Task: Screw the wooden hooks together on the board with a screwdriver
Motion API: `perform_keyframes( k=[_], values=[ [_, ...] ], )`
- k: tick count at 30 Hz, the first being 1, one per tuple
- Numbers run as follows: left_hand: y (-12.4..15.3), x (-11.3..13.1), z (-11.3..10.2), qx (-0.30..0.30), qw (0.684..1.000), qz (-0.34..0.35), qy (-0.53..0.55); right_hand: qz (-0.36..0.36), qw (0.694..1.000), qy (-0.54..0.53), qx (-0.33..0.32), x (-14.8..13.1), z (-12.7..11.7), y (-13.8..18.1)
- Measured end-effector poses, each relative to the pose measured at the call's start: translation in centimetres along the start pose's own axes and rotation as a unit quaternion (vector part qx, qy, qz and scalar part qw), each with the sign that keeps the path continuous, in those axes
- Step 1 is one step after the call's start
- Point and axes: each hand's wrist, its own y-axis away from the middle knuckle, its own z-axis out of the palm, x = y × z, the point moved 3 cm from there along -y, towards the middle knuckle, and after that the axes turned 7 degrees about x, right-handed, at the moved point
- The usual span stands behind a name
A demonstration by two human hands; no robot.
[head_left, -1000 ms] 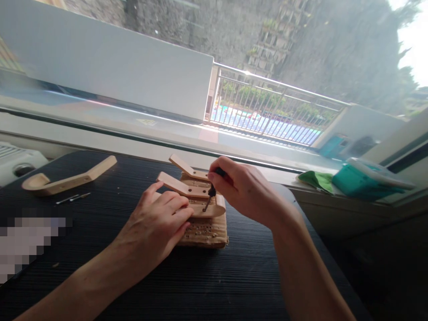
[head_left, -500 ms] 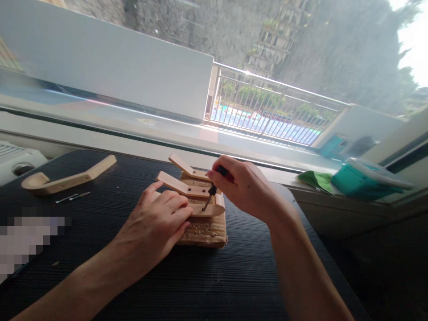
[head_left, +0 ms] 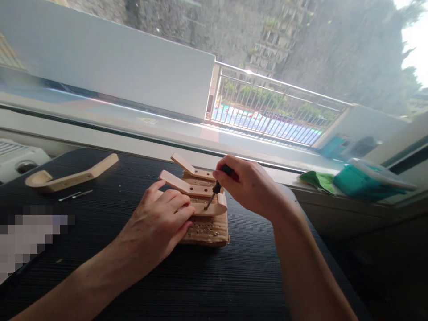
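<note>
My right hand (head_left: 247, 185) is wrapped round the black handle of a screwdriver (head_left: 217, 187). The screwdriver slants down, its tip at a hole in a pale wooden hook (head_left: 214, 208). Across that hook's left part lie the fingers of my left hand (head_left: 167, 214), which hold it down and hide much of it. Beneath is a block of corrugated cardboard (head_left: 219, 229) pitted with small holes. Two more wooden hooks, a middle one (head_left: 199, 190) and a far one (head_left: 202, 174), lie on the block behind the first.
Another wooden hook (head_left: 75, 179) lies on the dark table (head_left: 247, 276) at the left, with two screws (head_left: 75, 195) in front of it. A green cloth (head_left: 317, 180) and a teal box (head_left: 364, 180) stand on the windowsill. A white appliance (head_left: 22, 156) is at the far left.
The view has shifted slightly, moving everything a little to the right. Both hands keep their places, with the screwdriver still at the same hole.
</note>
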Motion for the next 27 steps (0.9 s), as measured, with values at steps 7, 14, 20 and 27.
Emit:
perform_keyframes(
  k=[7, 14, 20, 27],
  values=[
    [0.0, 0.0, 0.0, 0.001, 1.0, 0.008, -0.001, 0.0, 1.0, 0.006, 0.003, -0.4, -0.2, 0.1],
    [0.0, 0.0, -0.1, -0.013, 1.0, 0.006, -0.006, -0.035, 0.999, -0.019, -0.037, -2.1, -0.4, 0.6],
    [0.0, 0.1, -0.1, 0.001, 1.0, 0.006, -0.004, -0.006, 0.999, -0.034, -0.033, -1.0, -0.3, 0.3],
    [0.0, 0.1, -0.1, 0.003, 1.0, 0.014, -0.008, 0.005, 0.999, -0.035, -0.015, -0.3, 0.1, 0.0]
  ],
)
